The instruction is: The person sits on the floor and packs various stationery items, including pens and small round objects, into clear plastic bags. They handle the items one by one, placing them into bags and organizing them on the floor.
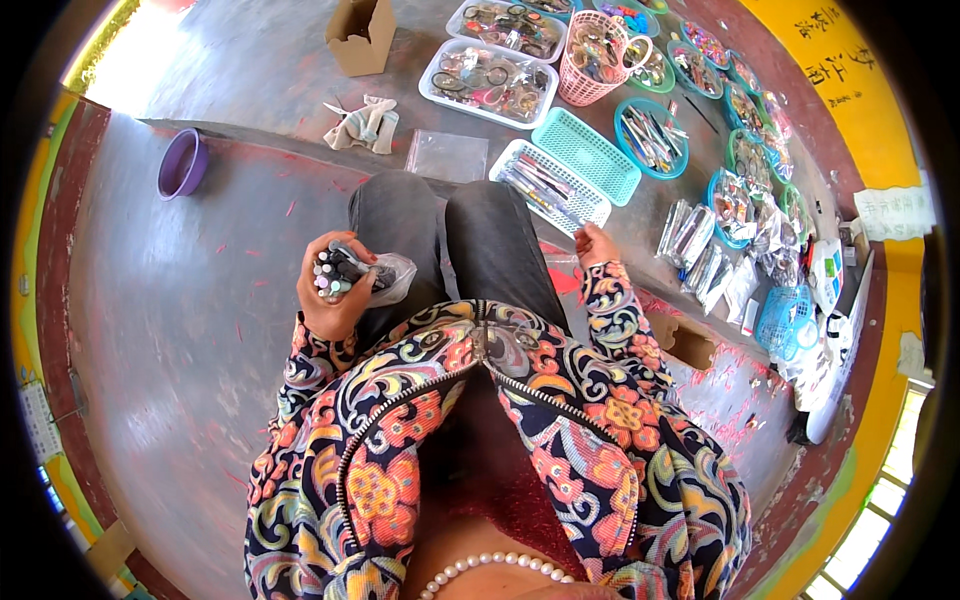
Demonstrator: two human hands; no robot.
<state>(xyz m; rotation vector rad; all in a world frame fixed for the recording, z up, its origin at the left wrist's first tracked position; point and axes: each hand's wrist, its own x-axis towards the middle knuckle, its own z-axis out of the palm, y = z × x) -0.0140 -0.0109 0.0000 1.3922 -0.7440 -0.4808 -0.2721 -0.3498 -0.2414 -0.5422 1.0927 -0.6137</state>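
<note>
My left hand (335, 310) is wrapped round a bundle of pens (338, 272), their dark, white and pale purple ends pointing up. A clear plastic bag (394, 280) sticks out beside the bundle, over my left thigh. My right hand (597, 246) is at the near right corner of a white slotted basket (524, 208). Its fingertips are pinched together on the end of a pale pen (568, 213) that leans out of the basket. More slim pens (532, 180) lie inside that basket. Against its far side stands an empty turquoise basket (588, 152).
A clear flat bag (447, 155), a cloth (362, 126) with scissors, and a cardboard box (361, 36) lie ahead. White trays (432, 92) of hair ties, a pink basket (577, 92) and several filled bowls (625, 150) fill the right. A purple bowl (182, 165) sits left.
</note>
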